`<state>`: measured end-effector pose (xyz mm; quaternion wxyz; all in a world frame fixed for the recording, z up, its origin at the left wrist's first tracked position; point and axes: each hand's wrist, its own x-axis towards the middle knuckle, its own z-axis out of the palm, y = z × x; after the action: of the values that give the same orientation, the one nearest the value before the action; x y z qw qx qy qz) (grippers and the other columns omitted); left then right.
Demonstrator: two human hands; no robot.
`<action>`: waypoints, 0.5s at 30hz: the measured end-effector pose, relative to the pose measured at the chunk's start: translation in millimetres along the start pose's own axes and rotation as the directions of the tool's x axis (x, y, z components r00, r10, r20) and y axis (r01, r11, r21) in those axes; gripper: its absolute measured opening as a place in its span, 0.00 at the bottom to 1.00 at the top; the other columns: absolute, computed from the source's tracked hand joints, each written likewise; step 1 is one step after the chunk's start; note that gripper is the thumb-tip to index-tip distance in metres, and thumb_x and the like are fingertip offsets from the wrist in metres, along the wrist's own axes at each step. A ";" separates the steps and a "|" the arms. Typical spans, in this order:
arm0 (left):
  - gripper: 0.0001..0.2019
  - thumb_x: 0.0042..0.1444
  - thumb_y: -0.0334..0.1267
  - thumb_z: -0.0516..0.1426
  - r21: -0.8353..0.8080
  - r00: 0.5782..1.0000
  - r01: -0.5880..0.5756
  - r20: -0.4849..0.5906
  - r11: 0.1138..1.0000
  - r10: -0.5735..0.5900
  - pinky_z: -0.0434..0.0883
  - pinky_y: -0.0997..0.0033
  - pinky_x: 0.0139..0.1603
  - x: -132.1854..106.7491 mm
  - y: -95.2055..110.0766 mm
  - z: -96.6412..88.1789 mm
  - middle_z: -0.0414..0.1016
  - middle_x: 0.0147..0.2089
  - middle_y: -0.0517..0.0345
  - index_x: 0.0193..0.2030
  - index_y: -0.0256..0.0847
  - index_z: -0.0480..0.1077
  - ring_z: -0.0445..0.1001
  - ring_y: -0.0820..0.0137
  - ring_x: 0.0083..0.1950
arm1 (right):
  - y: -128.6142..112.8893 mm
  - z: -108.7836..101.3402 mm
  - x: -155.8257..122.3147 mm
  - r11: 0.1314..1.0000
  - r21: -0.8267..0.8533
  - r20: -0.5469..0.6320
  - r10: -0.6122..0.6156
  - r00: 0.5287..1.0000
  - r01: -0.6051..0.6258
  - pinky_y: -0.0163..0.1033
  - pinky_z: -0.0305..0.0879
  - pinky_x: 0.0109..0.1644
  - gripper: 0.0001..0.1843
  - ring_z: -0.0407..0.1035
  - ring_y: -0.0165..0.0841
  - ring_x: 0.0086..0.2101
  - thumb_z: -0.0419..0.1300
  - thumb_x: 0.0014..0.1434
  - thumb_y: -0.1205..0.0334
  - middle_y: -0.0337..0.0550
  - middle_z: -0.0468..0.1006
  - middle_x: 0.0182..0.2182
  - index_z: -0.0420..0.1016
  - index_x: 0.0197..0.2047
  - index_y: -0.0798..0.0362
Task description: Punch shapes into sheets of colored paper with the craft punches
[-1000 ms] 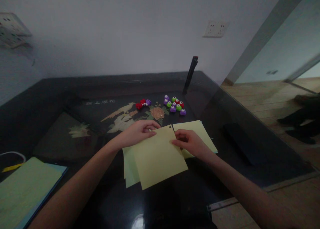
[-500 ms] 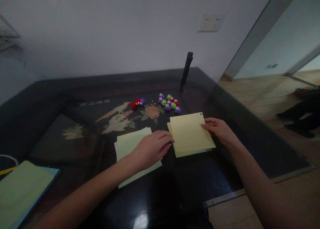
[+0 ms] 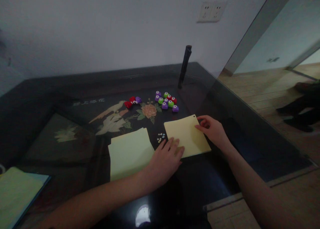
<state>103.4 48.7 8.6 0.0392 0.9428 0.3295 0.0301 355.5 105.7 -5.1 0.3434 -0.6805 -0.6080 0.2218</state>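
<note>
A yellow paper sheet (image 3: pixel 185 135) with a small hole in its far corner lies flat on the dark glass table (image 3: pixel 75 89). My left hand (image 3: pixel 165 160) rests on its near left edge, fingers stretched flat. At the sheet's far right corner, my right hand (image 3: pixel 212 130) touches the paper with fingers slightly curled and holds nothing. A pale green stack of paper (image 3: pixel 130 152) lies just left of my left hand. Tiny paper bits (image 3: pixel 160 137) are scattered between the two sheets.
Several small purple, green and red punches (image 3: pixel 166 101) and a red bow-shaped one (image 3: pixel 132 102) sit beyond the sheets. A black stick (image 3: pixel 184 66) stands at the back. More paper (image 3: pixel 17 192) lies at the near left. The table's right edge borders wooden floor.
The yellow sheet was carried from the left stack to the right and laid flat. My left hand moved off the green stack onto the yellow sheet's edge. Paper bits now show.
</note>
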 end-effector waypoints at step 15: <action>0.16 0.66 0.33 0.49 0.061 0.996 -0.048 -0.069 0.997 0.052 0.68 0.54 0.58 1.3 -3.6 -1.0 0.69 0.61 0.46 0.58 0.37 0.66 0.66 0.54 0.63 | -31.7 30.3 31.9 0.755 -0.510 0.224 -0.345 0.911 0.412 0.46 0.62 0.46 0.10 0.65 0.42 0.42 0.53 0.61 0.66 0.52 0.74 0.41 0.75 0.40 0.54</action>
<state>102.1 52.4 9.3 -0.0012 0.9498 0.3079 0.0547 317.5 143.7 1.8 0.1365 -0.5983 -0.7895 0.0040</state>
